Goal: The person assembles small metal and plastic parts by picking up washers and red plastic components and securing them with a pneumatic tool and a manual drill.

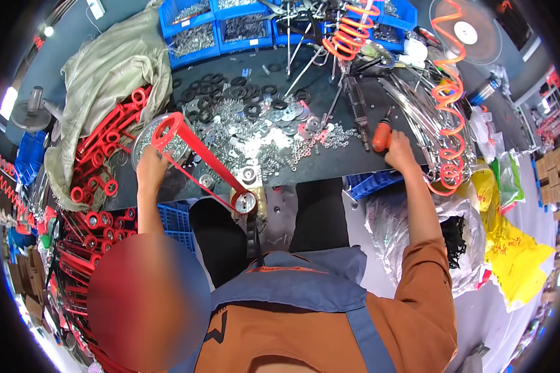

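1. One red frame (208, 154): near ring at the near edge of the desk (345, 163), long axis slanting away leftward.
2. Two hands: the left hand (150, 165), nearer the frame, is closed on its far end; the right hand (401, 151), well apart rightward, curls against one orange driver (381, 137), though I cannot tell whether it grips.
3. Countless nuts (305, 147), right of the frame.
4. One air tool (357, 102), left of the driver.
5. Several blue bins (196, 56), farthest.
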Tool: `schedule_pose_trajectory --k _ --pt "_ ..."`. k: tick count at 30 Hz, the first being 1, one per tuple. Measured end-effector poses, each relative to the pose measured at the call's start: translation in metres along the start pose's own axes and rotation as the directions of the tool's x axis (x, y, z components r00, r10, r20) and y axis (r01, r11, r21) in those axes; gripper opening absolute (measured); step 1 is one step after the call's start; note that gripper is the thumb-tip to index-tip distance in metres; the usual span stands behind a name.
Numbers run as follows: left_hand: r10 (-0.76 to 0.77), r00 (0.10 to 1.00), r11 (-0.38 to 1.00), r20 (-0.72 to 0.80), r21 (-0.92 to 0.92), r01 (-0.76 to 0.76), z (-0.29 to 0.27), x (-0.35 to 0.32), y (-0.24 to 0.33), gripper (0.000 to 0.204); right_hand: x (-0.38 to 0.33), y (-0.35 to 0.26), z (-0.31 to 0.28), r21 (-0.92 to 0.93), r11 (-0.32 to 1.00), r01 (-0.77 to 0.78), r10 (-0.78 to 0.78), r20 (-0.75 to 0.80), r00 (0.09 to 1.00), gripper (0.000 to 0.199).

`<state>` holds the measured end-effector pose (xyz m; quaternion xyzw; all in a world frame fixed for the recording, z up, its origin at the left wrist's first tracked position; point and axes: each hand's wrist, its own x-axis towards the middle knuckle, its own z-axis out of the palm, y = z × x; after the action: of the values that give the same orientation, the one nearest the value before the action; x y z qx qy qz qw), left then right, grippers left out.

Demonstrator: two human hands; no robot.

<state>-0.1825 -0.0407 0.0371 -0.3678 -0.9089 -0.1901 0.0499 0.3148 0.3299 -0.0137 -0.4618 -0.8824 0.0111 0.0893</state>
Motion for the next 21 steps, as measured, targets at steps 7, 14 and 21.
schedule_pose_trajectory --k 7,14,21 --pt "0.117 0.983 0.951 -0.14 -0.271 -0.152 0.045 0.039 -0.045 0.037 -0.005 -0.002 -0.02 0.132 0.991 -0.008 0.025 -0.13 0.991 0.04" --pt "-0.393 0.859 0.017 0.327 -0.932 0.362 0.015 0.049 -0.037 0.023 -0.065 -0.058 -0.108 0.933 0.253 -0.256 0.161 0.221 0.962 0.034" --pt "-0.272 0.892 0.043 0.361 -0.921 0.386 0.008 0.05 -0.036 0.017 -0.101 -0.151 -0.143 0.867 -0.222 -0.447 -0.261 0.389 0.884 0.045"
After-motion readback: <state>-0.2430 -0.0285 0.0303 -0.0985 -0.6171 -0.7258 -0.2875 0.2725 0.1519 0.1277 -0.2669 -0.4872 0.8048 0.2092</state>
